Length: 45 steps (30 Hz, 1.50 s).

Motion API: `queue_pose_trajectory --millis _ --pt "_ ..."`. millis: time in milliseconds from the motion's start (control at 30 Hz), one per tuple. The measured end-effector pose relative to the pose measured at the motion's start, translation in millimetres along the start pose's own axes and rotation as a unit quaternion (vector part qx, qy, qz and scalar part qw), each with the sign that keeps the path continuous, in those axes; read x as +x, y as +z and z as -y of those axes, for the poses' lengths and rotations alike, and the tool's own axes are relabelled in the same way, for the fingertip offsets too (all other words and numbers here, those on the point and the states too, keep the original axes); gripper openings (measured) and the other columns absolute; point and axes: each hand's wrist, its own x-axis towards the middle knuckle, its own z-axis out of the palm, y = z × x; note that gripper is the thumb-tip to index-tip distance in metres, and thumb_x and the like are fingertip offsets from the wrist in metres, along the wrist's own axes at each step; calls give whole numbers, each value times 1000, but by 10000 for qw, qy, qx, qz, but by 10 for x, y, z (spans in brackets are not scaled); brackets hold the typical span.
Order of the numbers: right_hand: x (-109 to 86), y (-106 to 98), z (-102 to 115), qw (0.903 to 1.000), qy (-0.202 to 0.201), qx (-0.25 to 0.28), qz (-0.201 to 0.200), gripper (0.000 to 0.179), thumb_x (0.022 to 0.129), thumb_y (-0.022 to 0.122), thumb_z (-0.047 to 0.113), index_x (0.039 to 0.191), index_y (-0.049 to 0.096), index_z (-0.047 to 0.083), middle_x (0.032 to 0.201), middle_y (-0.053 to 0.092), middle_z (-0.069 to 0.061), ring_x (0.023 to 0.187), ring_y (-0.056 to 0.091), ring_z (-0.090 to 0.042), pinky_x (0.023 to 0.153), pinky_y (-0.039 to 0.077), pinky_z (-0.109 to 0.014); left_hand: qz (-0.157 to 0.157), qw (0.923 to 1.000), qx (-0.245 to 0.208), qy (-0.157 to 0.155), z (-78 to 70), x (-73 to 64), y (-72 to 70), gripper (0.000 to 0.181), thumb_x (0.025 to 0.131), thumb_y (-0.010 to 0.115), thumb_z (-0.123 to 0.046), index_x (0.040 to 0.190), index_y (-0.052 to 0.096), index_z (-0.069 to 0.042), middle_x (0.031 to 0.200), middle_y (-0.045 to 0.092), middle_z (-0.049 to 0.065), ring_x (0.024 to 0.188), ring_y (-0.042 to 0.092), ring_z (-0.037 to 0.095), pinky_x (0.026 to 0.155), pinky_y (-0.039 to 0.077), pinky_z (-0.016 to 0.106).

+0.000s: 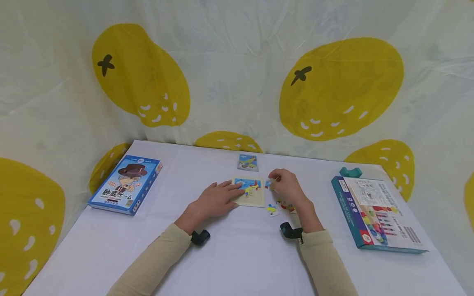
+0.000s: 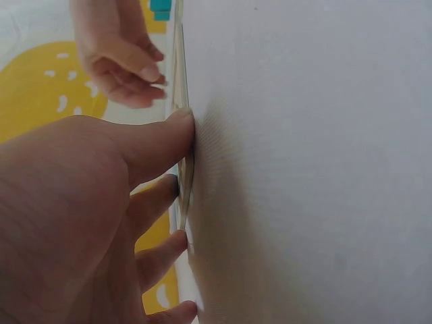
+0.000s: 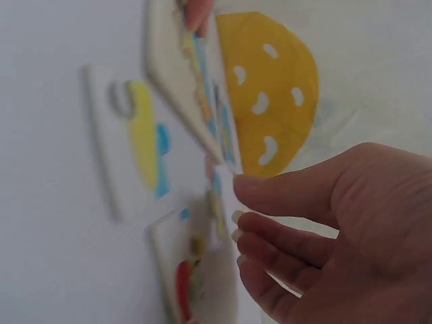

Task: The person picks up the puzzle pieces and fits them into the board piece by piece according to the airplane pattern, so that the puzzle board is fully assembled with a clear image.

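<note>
In the head view a picture puzzle board (image 1: 249, 201) with a pale frame lies mid-table, its upper part filled with blue, red and yellow pieces. My left hand (image 1: 218, 199) rests on the board's left side, fingers extended; the left wrist view shows the thumb (image 2: 162, 145) touching its edge. Just right of the board, my right hand (image 1: 286, 187) hovers with bent fingers over a loose blue-and-red piece (image 1: 268, 183). Nothing shows between its thumb (image 3: 253, 185) and fingertips (image 3: 237, 217). Nearer me lie a yellow-and-blue piece (image 1: 272, 210) and red-marked pieces (image 1: 283, 205), partly hidden by that hand.
A small airplane picture card (image 1: 247, 163) lies behind the board. A blue game box (image 1: 126, 185) stands at the left. At the right are a large flat box (image 1: 381, 213) and a teal block (image 1: 350, 172). A fruit-print curtain (image 1: 237, 82) hangs behind the table.
</note>
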Motion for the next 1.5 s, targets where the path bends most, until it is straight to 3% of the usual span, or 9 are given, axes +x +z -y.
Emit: queue_pose_trajectory --millis 200,567,800,1000,1100,1333,1500 --pt "8 70 -58 9984 -240 -509 57 26 88 67 5 113 69 6 103 61 -12 93 54 -26 85 50 -40 16 10000 71 -17 5 3 -2 54 101 53 -44 152 40 -33 162 34 -9 152 28 28 118 27 61" --pt "-29 31 -71 9983 -134 -440 344 33 91 66 7 123 70 15 106 59 -12 94 51 -26 79 46 -36 59 9998 160 -57 26 34 41 54 101 51 -46 153 38 -35 162 32 -11 153 26 26 119 26 60" --pt "-35 -37 -86 9973 -306 -625 231 25 91 63 8 114 73 12 94 60 -10 86 52 -24 71 44 -32 47 9999 152 -37 27 30 27 54 102 50 -46 153 38 -36 162 32 -11 153 27 25 119 26 59" --pt "-40 -106 -59 9999 32 121 -14 7 91 67 13 96 68 9 87 61 -8 82 54 -23 69 45 -30 27 9999 108 -15 26 22 26 53 102 50 -45 153 39 -35 162 32 -10 153 27 26 119 26 59" --pt "-28 -102 -48 9990 118 424 -79 9 89 70 15 91 64 8 84 63 -8 76 57 -21 67 47 -28 67 9999 99 -43 29 26 34 53 102 50 -46 153 38 -36 163 32 -11 153 26 25 120 25 58" --pt "-28 -42 7 9961 -94 867 103 23 89 69 7 112 68 6 89 67 -12 72 65 -24 67 53 -29 62 9999 114 -71 33 37 38 53 102 50 -46 152 38 -37 162 32 -12 153 27 25 120 25 58" --pt "-42 12 68 9948 -222 950 305 13 89 71 10 101 71 6 85 70 -12 72 65 -26 64 51 -31 66 9998 168 -74 40 41 34 53 102 50 -47 152 38 -37 162 32 -12 152 27 25 119 26 59"
